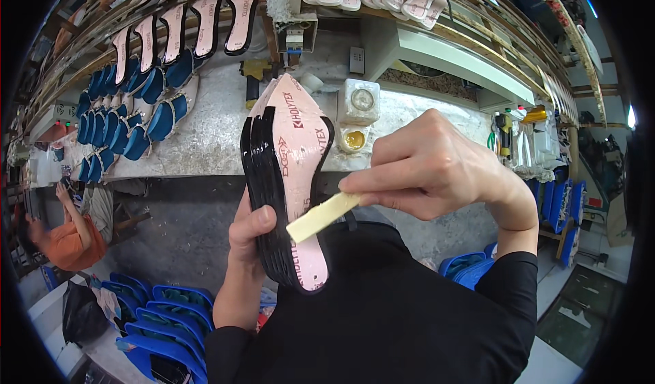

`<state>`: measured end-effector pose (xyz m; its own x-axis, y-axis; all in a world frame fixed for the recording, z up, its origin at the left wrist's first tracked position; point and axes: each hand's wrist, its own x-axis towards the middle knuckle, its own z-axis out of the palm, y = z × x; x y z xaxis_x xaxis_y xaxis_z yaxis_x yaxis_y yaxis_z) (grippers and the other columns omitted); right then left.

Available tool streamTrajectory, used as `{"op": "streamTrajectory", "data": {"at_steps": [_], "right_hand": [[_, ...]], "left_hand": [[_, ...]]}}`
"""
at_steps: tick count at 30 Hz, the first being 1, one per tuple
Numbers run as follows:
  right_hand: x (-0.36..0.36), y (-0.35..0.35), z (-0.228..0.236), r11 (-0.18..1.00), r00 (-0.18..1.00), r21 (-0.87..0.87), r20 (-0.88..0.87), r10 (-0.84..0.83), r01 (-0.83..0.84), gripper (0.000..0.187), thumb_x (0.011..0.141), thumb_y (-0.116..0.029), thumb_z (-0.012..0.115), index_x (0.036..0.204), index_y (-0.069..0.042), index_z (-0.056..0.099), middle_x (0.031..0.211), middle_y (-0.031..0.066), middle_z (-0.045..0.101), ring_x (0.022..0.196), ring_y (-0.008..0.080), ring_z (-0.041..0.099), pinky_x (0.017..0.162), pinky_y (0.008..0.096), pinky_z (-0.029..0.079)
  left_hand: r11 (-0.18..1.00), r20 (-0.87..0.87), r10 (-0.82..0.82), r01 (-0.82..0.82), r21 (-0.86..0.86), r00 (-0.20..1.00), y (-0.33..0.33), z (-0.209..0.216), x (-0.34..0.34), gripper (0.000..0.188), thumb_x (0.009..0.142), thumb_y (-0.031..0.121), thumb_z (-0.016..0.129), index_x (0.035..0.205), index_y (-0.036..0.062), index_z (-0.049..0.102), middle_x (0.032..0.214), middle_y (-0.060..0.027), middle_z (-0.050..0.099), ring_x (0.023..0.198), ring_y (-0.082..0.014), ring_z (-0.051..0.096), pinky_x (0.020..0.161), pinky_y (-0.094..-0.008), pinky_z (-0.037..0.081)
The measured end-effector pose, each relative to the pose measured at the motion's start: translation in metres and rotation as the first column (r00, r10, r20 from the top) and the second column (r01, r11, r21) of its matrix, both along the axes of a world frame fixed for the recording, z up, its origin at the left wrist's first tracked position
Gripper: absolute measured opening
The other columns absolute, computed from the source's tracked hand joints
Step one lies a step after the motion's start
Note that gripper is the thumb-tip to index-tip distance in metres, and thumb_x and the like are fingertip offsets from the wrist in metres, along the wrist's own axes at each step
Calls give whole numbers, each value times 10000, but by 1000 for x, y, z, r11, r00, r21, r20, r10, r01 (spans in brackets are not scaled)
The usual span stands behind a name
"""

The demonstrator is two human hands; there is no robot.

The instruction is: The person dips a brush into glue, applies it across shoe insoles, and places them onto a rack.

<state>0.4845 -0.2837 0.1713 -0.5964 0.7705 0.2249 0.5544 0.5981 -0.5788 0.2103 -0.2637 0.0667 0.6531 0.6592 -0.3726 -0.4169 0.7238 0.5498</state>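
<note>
My left hand (249,237) grips a thick stack of pink shoe insoles (297,148) with black edging, held up in front of my body. The pink face of the top insole has a wet shine in its upper half. Between the thumb and fingers of my right hand (430,169) is a flat pale yellow strip (322,218) that looks like foam. Its free end lies over the lower part of the top insole; whether it touches cannot be made out. The fingers of my left hand behind the stack are hidden.
An open pot of yellow glue-like liquid (353,139) stands on the worktable (211,135), beside a whitish square container (359,101). Blue shoe uppers (140,111) and edged insoles (207,25) line the far left. Blue bins (170,322) stand below left. Another person (75,237) works at left.
</note>
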Motion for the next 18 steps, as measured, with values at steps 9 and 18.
{"op": "streamTrajectory", "data": {"at_steps": [9, 18], "right_hand": [[26, -9, 19, 885, 827, -425, -416, -379, 191, 325, 1035, -240, 593, 1185, 25, 707, 917, 64, 718, 772, 83, 635, 656, 251, 498], [21, 19, -10, 944, 950, -247, -165, -264, 219, 177, 937, -76, 721, 1092, 0, 760, 838, 106, 756, 652, 134, 663, 575, 299, 486]], "left_hand": [[1000, 165, 5, -9, 20, 986, 2, -20, -11, 789, 812, 361, 772, 1393, -82, 474, 1092, -220, 645, 887, -270, 697, 746, -383, 625], [993, 249, -22, -8, 120, 968, 6, -23, -4, 820, 769, 291, 799, 1409, -86, 451, 1188, -171, 568, 882, -235, 622, 680, -371, 612]]}}
